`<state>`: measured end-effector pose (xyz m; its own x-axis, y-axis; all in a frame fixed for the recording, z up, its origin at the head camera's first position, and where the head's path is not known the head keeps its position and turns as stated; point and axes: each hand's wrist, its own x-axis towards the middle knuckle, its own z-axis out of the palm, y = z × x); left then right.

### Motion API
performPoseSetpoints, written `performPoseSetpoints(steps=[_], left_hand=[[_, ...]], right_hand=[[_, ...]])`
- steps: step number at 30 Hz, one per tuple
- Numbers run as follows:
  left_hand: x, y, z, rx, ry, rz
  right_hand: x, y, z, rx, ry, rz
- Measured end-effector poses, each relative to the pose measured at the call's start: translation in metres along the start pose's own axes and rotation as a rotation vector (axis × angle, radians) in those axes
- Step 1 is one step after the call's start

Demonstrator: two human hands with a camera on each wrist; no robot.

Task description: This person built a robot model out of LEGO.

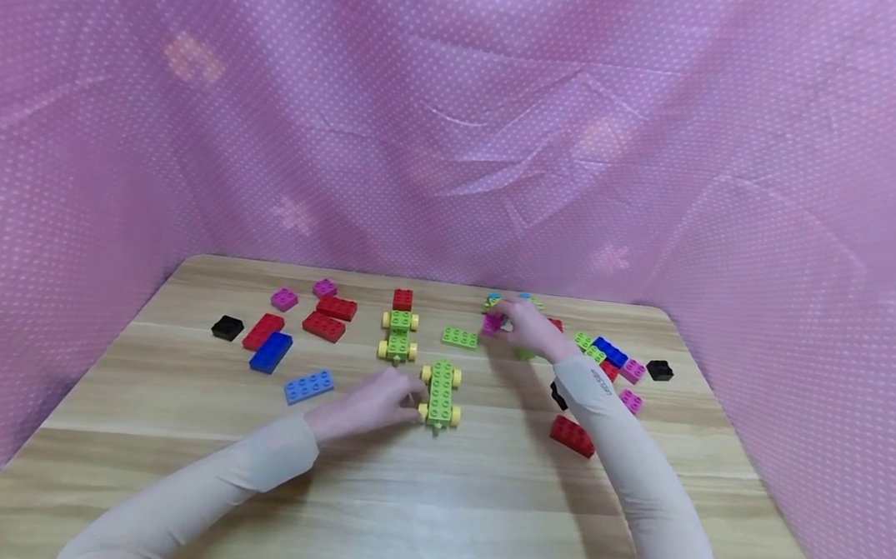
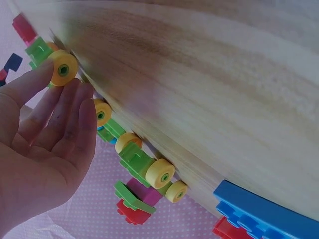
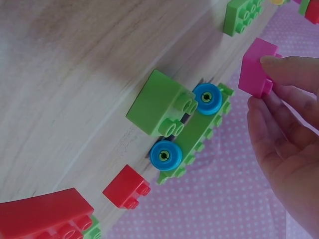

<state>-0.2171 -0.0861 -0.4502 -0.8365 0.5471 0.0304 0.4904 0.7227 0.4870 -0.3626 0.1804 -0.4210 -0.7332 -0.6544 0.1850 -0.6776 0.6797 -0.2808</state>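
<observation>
The table [image 1: 184,468] carries loose bricks in two scatters, one toward ten o'clock and one toward two o'clock, with wheeled pieces down the middle. A pink dotted cloth [image 1: 454,130] walls it in on three sides.

At the centre sits the near green car base [image 1: 440,393] with yellow wheels; a second green car base [image 1: 399,334] lies just beyond it at eleven o'clock. The left hand [image 1: 371,403] rests at the near base's nine o'clock side, fingers straight and relaxed, fingertips [image 2: 60,89] touching a yellow wheel [image 2: 63,68], its grip closed on nothing. Since only fingertips steady it, I judge a sideways nudge could roll the base away on its wheels.

At one o'clock the right hand [image 1: 528,326] pinches a small magenta brick [image 3: 256,67] between thumb and fingers, lifted off the wood above a blue-wheeled green base [image 3: 192,132] and a green square brick [image 3: 159,102]. The pinch sits on the brick's edge, so it looks liable to twist or drop among the nearby pieces. The sleeve [image 1: 635,463] passes close over a red brick [image 1: 572,436] and could sweep it.
</observation>
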Motion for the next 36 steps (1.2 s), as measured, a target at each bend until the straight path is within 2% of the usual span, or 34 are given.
performPoseSetpoints(steps=[8,18,23,27,34,36], left_hand=[[-0.001,0.0,0.003,0.028,0.035,0.043],[-0.001,0.0,0.004,0.061,0.05,0.034],[-0.002,0.001,0.005,0.067,0.056,0.033],[-0.003,0.001,0.005,0.076,0.069,0.047],[-0.003,0.001,0.005,0.07,0.07,0.048],[-0.003,0.001,0.004,0.063,0.067,0.048]], right_hand=[[-0.015,-0.009,-0.002,-0.041,0.016,-0.021],[-0.032,-0.017,0.006,-0.007,0.053,-0.076],[-0.04,-0.027,0.008,0.005,0.052,-0.092],[-0.044,-0.039,0.009,0.009,0.072,-0.146],[-0.05,-0.054,0.012,0.014,0.056,-0.139],[-0.051,-0.058,0.012,0.013,0.07,-0.162]])
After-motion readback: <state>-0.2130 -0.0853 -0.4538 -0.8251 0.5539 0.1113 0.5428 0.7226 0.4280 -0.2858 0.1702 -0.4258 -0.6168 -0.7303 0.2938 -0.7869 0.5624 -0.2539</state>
